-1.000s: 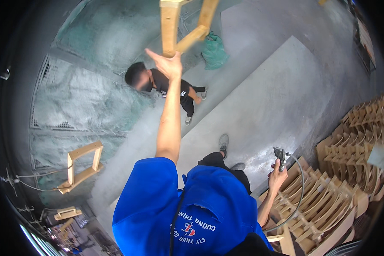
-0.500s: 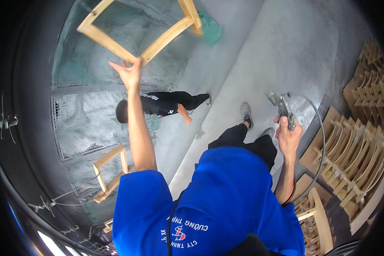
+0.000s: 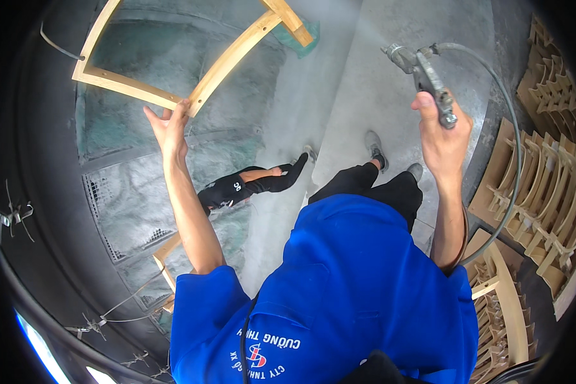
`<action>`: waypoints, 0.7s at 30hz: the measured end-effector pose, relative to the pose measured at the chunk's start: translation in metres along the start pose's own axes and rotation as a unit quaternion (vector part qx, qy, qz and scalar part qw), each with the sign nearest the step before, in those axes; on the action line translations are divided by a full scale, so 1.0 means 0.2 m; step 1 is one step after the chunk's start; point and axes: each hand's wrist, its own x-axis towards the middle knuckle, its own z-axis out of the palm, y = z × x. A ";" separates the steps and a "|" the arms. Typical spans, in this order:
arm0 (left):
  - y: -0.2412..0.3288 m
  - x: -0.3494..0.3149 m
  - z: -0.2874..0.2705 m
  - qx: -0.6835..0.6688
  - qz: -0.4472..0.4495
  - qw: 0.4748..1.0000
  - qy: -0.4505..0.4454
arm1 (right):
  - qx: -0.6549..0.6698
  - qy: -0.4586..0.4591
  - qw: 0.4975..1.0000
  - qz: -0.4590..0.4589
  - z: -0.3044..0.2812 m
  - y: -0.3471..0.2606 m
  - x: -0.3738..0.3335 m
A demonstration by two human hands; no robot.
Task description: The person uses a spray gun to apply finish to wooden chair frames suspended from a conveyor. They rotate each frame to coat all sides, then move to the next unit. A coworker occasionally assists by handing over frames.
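Since the earlier frame, the wooden frame (image 3: 233, 56) and the left hand (image 3: 171, 131) have shifted left in view, while the spray gun (image 3: 429, 80) and the right hand (image 3: 446, 137) have risen higher; the co-worker's (image 3: 237, 187) head is now hidden behind the left forearm.

At the upper left, the wooden frame hangs in the air, pale yellow-brown, with a gently curved bar and small dark holes near its corners; its top runs out of view. A wire (image 3: 61, 46) meets its left corner. The left hand's fingers pinch its lower corner. Below, a second frame (image 3: 166, 249) shows partly behind the forearm.

In the middle, the blue shirt (image 3: 339, 269) bears white lettering around a red and white emblem, upside down in view. The green bag (image 3: 301, 41) lies beyond the wooden frame.

To the right, the right hand's fingers clasp the handle of the metallic grey spray gun, its nozzle toward the upper left; the trigger is hard to make out. A grey hose (image 3: 515, 147) curves down beside stacked curved wooden pieces (image 3: 537, 192).
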 end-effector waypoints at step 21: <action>-0.41 0.87 0.42 0.057 0.109 0.985 0.120 | -0.176 -0.149 0.971 0.062 0.28 0.08 -0.09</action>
